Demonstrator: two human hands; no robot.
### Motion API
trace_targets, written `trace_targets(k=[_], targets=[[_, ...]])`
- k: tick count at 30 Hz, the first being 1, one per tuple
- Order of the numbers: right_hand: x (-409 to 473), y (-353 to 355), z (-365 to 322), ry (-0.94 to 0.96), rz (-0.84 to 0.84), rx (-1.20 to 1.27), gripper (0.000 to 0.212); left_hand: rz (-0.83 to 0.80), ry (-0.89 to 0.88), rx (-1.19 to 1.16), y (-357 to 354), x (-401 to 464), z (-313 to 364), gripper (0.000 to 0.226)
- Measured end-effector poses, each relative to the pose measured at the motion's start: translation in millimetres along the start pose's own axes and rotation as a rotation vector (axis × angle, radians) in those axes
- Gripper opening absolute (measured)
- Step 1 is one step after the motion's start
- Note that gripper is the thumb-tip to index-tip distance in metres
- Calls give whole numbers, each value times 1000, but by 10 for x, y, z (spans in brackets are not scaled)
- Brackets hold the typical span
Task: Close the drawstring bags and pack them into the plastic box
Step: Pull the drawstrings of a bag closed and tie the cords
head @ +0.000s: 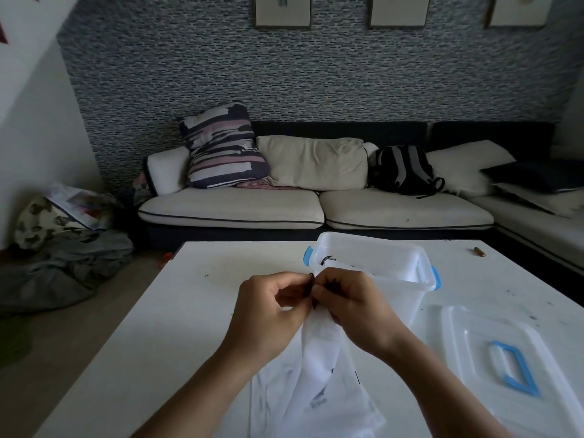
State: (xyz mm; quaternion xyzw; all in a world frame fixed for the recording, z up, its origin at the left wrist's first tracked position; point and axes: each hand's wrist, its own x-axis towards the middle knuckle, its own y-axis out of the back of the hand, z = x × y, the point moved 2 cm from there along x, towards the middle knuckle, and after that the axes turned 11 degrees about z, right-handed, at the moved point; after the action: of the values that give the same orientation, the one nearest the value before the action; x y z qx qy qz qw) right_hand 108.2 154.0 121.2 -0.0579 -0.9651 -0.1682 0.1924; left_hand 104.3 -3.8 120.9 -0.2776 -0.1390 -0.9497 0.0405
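I see both hands meeting at the middle of the white rectangular surface (196, 311). The left hand (268, 314) has its grip pinching the dark drawstring cord (313, 284) at the gathered mouth of the white fabric drawstring bag (316, 368); the right hand (354, 306) has its fingers curled round the bag's neck and the cord just beside it, knuckles nearly touching the left. The bag's body trails toward me, lying flat and creased on the near part of the surface.

Just beyond the right hand stands the clear plastic box with blue side latches (420, 263), open at the top, with white fabric and a dark cord inside it. The box's near rim sits right behind the fingers. To the right and nearer lies the clear plastic lid with a blue handle (467, 336), flat and close to the right edge of the surface.

The left half of the surface is bare apart from small dark specks, and its left edge drops to the floor. A small brown cylinder (479, 251) rests at the far right corner.

Past the far edge runs a cream and dark sofa (316, 210) with a striped cushion (221, 147) and a black backpack (404, 169); a heap of grey cloth (69, 263) lies on the floor at the left.
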Motion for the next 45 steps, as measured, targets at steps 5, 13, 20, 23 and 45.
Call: trace_targets(k=[5, 13, 20, 23, 45], targets=[[1, 70, -67, 31, -6, -61, 25, -78, 166, -150, 15, 35, -37, 25], [1, 140, -174, 313, 71, -393, 18, -151, 466, -209, -28, 55, -31, 18], [31, 137, -164, 439, 68, -465, 14, -264, 813, -598, -107, 4, -17, 21], [34, 132, -131, 440, 63, -461, 13, -258, 711, -523, -107, 3, -28, 28], [-18, 24, -54, 394, 6, -526, 12, -184, 618, -151, 164, 99, -57, 16]])
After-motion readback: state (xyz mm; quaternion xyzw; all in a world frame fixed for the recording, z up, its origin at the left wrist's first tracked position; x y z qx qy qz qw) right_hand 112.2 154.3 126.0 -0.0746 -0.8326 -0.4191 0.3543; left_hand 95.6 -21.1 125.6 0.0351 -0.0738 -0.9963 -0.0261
